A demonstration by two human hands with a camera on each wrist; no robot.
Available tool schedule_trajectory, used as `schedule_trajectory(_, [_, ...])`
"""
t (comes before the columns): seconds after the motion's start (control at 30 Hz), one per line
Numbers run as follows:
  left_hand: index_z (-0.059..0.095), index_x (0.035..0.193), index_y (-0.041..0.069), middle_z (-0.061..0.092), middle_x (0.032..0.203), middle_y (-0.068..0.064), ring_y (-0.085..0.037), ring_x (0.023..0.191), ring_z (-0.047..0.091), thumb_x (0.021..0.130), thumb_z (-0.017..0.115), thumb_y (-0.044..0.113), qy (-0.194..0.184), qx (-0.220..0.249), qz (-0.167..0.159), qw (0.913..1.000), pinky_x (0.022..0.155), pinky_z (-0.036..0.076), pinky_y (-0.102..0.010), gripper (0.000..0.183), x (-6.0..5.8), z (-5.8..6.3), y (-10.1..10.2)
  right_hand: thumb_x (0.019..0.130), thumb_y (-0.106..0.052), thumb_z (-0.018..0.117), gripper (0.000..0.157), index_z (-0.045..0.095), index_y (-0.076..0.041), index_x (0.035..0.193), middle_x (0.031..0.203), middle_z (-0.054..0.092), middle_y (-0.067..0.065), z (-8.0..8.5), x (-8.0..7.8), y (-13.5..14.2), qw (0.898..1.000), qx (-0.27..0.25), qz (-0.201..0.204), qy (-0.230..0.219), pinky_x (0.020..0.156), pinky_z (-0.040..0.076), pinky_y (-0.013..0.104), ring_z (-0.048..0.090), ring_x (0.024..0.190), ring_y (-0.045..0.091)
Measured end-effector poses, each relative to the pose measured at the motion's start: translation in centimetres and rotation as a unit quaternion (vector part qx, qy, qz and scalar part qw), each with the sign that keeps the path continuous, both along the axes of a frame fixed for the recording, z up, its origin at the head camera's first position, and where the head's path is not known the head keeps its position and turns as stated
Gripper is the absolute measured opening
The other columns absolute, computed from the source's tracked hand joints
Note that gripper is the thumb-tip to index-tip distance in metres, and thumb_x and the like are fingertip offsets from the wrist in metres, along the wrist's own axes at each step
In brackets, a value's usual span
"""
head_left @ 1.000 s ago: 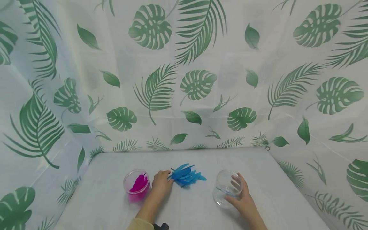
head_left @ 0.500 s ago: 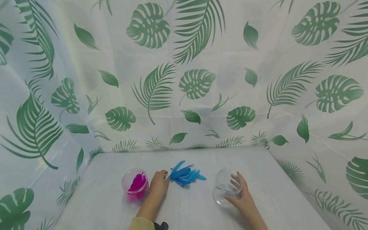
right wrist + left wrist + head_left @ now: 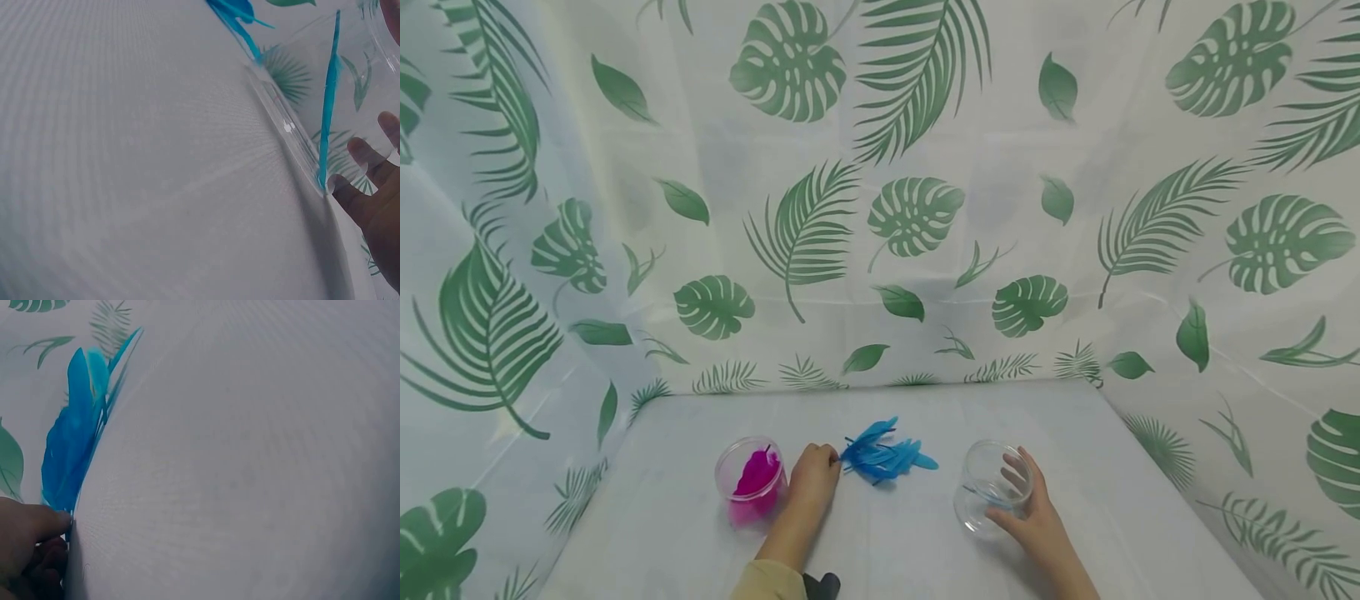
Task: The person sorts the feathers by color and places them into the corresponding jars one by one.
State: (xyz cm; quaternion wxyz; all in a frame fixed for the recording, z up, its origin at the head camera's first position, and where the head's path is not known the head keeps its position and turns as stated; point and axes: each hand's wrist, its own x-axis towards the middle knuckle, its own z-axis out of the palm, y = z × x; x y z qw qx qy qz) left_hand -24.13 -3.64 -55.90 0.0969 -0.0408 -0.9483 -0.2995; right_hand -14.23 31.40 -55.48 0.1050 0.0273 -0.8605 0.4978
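Observation:
My left hand (image 3: 812,483) pinches the quill ends of blue feathers (image 3: 67,447) between thumb and finger. Those feathers fan out to the right over a loose blue pile (image 3: 887,458) in the middle of the table; how many are in the pinch I cannot tell. On the right, a clear round jar (image 3: 973,515) stands upright without a lid. My right hand (image 3: 1039,525) grips its right side, thumb at the front and fingers behind. A single thin blue feather (image 3: 328,106) shows inside this jar in the right wrist view.
Just left of my left forearm stands a second clear jar (image 3: 722,477) holding magenta feathers (image 3: 756,477). A white cloth covers the table (image 3: 895,550). Leaf-printed sheeting (image 3: 925,333) encloses it at the back and both sides.
My left fingers have closed on the blue quill ends, and some blue feathers have swung and bunched upward. The left hand has shifted slightly left. The right hand and its jar stay put.

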Motion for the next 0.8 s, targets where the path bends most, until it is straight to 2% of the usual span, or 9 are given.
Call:
schedule_trajectory(0.13, [0.068, 0.083, 0.011, 0.054, 0.079, -0.002, -0.016, 0.074, 0.054, 0.088, 0.069, 0.014, 0.008, -0.013, -0.003, 0.9999, 0.073, 0.052, -0.037, 0.006, 0.0, 0.0, -0.1, 0.079, -0.024, 0.083, 0.114, 0.001, -0.04, 0.157, 0.16, 0.03, 0.013, 0.1, 0.0, -0.1, 1.0, -0.001, -0.003, -0.005, 0.111, 0.029, 0.065, 0.038, 0.141, 0.042])
schedule_trajectory(0.33, [0.069, 0.086, 0.012, 0.058, 0.079, -0.001, -0.016, 0.075, 0.056, 0.089, 0.07, 0.017, 0.001, -0.02, -0.011, 0.9997, 0.073, 0.052, -0.037, 0.005, -0.1, 0.2, -0.1, 0.079, -0.026, 0.083, 0.115, 0.001, -0.038, 0.157, 0.161, 0.029, 0.013, 0.4, 0.2, -0.3, 1.0, -0.001, -0.011, -0.016, 0.112, 0.029, 0.063, 0.037, 0.142, 0.042])
schedule_trajectory(0.6, [0.071, 0.093, 0.013, 0.066, 0.084, -0.001, -0.018, 0.081, 0.062, 0.092, 0.068, 0.018, -0.02, 0.026, -0.018, 0.9993, 0.08, 0.056, -0.04, 0.005, 0.0, 0.6, 0.0, 0.08, -0.023, 0.082, 0.115, -0.001, -0.03, 0.159, 0.16, 0.028, 0.017, 0.5, 0.2, -0.3, 1.0, 0.009, -0.005, -0.007, 0.111, 0.031, 0.063, 0.037, 0.141, 0.045])
schedule_trajectory(0.67, [0.071, 0.093, 0.015, 0.067, 0.085, 0.001, -0.016, 0.081, 0.062, 0.092, 0.068, 0.019, -0.015, 0.043, -0.025, 0.9986, 0.079, 0.056, -0.037, 0.005, 0.0, 0.7, 0.0, 0.08, -0.024, 0.083, 0.115, -0.001, -0.031, 0.159, 0.16, 0.029, 0.016, 0.5, 0.2, -0.3, 1.0, 0.011, -0.005, -0.007, 0.111, 0.031, 0.061, 0.038, 0.141, 0.044])
schedule_trajectory(0.8, [0.071, 0.094, 0.015, 0.067, 0.086, 0.004, -0.011, 0.08, 0.06, 0.093, 0.068, 0.019, 0.022, 0.069, -0.06, 0.9956, 0.074, 0.054, -0.029, 0.005, -0.3, 1.2, 0.3, 0.079, -0.025, 0.083, 0.115, 0.0, -0.035, 0.158, 0.16, 0.03, 0.014, 0.3, 0.1, -0.1, 1.0, 0.012, -0.007, -0.007, 0.111, 0.032, 0.058, 0.039, 0.141, 0.041])
